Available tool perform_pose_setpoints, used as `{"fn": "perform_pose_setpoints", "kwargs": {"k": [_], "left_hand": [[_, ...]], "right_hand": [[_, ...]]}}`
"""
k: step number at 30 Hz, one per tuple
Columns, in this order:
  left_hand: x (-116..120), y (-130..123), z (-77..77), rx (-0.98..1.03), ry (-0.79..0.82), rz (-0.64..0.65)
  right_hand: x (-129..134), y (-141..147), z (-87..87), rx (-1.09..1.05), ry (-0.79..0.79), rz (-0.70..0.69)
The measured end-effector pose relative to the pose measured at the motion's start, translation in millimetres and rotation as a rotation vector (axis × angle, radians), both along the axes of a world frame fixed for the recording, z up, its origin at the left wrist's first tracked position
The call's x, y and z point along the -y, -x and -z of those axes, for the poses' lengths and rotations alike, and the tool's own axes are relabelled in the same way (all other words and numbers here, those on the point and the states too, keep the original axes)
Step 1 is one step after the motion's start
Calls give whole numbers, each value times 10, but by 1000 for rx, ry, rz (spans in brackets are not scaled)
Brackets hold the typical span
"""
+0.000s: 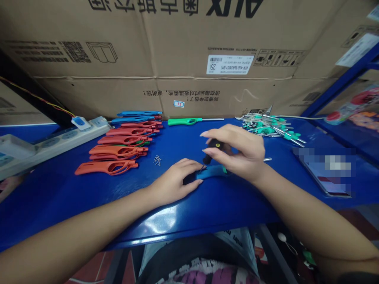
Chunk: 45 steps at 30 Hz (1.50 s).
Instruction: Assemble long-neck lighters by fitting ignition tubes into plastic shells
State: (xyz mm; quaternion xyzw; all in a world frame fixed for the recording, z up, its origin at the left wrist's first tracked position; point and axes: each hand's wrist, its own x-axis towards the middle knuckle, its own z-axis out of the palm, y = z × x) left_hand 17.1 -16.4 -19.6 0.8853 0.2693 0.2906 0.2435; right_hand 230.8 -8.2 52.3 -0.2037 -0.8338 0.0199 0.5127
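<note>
Blue, probably light and stiff, the casing (211,172) lies right of the screws (157,159); the left hand (173,180) pinches its end, best held by the edges; the right hand (245,152) grips a screwdriver (207,159).

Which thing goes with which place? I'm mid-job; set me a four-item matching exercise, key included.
Things
1. black-handled screwdriver
2. small screws
3. green piece with a metal tube
4. phone

Places
A. lying along the foot of the cardboard
B. flat on the table, farthest right of the four
C. gripped in the right hand
D. in a small scattered pile, nearer the left hand than the right

Right pairs: 1-C, 2-D, 3-A, 4-B
</note>
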Motion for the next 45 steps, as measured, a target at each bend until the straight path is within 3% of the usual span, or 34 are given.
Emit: {"fn": "perform_pose_setpoints", "kwargs": {"k": [2, 6, 8, 11, 16, 20, 22, 24, 26, 31, 36, 41, 45], "left_hand": [[-2, -1, 0, 4, 3, 9], [-7, -1, -6, 4, 9, 16], [-6, 2, -6, -4, 7, 13], [-4, 3, -6, -11, 11, 15], [4, -7, -22, -14, 16, 0], [10, -9, -32, -10, 12, -6], [11, -9, -39, -10, 16, -1], [13, -9, -48, -17, 19, 2], [12, -8, -51, -22, 18, -1], [6, -3, -37, -10, 12, 1], [7, 0, -39, -22, 19, -2], [7, -2, -31, -8, 11, -4], [9, -5, -35, -10, 11, -4]], "right_hand": [[-18, 4, 16, 12, -12, 27], [-37, 33, 73, 57, 324, -99], [-41, 41, 104, 11, 296, -64], [-24, 33, 111, -20, 127, 29], [38, 29, 20, 49, 348, -153], [37, 40, -27, 15, 122, -60], [31, 30, -40, 48, 152, -51], [27, 6, -52, 104, 295, -115], [18, -19, -59, 135, 337, -160], [-4, -9, -46, 93, 61, 7], [24, 18, -38, 113, 220, -88], [-2, -46, -6, 98, -100, 43], [-36, -53, 6, 132, -16, -37]]}}
